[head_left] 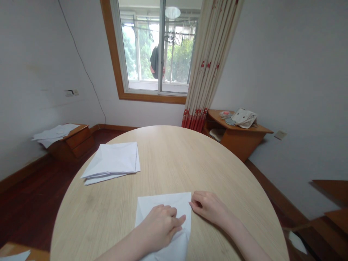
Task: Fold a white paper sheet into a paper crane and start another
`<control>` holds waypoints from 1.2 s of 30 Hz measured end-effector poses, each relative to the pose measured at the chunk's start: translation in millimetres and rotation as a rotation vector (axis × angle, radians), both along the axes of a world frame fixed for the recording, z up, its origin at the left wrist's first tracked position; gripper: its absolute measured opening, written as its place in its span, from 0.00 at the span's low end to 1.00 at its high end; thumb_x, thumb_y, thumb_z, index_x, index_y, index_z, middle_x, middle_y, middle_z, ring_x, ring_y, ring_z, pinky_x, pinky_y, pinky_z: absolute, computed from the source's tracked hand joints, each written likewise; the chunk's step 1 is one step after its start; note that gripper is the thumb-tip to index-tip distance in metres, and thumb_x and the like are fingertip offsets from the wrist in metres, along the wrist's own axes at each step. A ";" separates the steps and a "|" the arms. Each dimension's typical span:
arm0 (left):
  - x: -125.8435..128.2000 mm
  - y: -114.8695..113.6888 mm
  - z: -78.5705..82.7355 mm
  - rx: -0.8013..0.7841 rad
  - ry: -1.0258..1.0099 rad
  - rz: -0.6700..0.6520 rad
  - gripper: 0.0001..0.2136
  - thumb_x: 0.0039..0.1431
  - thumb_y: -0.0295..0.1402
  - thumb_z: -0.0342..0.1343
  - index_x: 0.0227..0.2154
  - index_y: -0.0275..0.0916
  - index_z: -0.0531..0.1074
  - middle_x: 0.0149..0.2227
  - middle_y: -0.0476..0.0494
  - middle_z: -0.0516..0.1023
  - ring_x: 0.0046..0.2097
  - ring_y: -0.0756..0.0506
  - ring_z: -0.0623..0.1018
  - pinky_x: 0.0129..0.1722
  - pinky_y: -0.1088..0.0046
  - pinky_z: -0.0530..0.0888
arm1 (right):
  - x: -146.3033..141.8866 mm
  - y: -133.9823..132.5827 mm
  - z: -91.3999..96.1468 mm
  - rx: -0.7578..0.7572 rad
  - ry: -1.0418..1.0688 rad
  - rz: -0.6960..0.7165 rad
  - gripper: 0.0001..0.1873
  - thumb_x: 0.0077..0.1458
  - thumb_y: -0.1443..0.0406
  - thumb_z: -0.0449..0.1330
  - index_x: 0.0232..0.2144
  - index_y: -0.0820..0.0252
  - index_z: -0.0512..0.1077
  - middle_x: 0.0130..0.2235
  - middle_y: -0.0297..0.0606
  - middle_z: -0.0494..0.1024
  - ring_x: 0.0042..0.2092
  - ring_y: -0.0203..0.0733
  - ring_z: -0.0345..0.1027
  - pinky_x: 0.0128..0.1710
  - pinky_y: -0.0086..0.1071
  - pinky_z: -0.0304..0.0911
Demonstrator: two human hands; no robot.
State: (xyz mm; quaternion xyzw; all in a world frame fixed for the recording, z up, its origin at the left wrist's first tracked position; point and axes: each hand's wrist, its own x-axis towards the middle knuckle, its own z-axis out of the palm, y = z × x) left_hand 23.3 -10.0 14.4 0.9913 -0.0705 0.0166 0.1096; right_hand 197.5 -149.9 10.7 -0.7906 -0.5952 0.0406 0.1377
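Evidently, the step in hand is pressing down a folded sheet (145,206) of white paper, judging by how the left hand (161,224) lies across its middle. The sheet is on the near part of the table (195,156), in front of the person, its lower end running out of view. The left hand's grip is loosely curled, thumb angled to the right; whether it pinches any paper underneath cannot be told. The right hand (208,204) rests just beside the sheet's upper right edge, fingers bent in and thumb tip at the paper; whether that grip has hold of the edge is unclear.

The next move seems to call for light, even pressure, with the left hand steadying the layers and the right keeping the edge straight, since thin paper could slip or crease askew.

The sheet looks smooth and matt, roughly four-sided, with a slanting crease near its left edge and soft wrinkles lower down. Farther off to the left lies a pile (116,157) of similar white paper, its layers slightly out of line and lifting a little. The round table has a pale, fine-streaked wood grain.
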 end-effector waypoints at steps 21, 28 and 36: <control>1.4 2.2 -2.5 -0.060 -0.004 0.027 0.11 0.66 0.35 0.48 0.47 0.44 0.73 0.30 0.47 0.73 0.32 0.45 0.74 0.31 0.73 0.65 | -17.0 -4.2 8.6 -0.099 0.173 0.017 0.12 0.45 0.72 0.55 0.14 0.60 0.60 0.18 0.27 0.62 0.22 0.30 0.52 0.24 0.26 0.43; 2.0 2.7 -1.3 -0.073 0.008 0.054 0.11 0.65 0.35 0.50 0.46 0.45 0.74 0.30 0.47 0.73 0.32 0.46 0.74 0.30 0.74 0.65 | -25.8 -5.0 13.2 -0.138 0.169 0.027 0.10 0.42 0.73 0.54 0.14 0.61 0.63 0.17 0.27 0.63 0.21 0.29 0.50 0.23 0.26 0.43; 1.0 2.0 -0.8 -0.071 0.009 0.049 0.11 0.64 0.36 0.52 0.46 0.45 0.74 0.30 0.48 0.73 0.32 0.46 0.74 0.30 0.74 0.65 | -30.7 -6.4 16.0 -0.192 0.171 0.049 0.11 0.40 0.73 0.54 0.12 0.60 0.59 0.16 0.25 0.56 0.20 0.29 0.47 0.22 0.26 0.41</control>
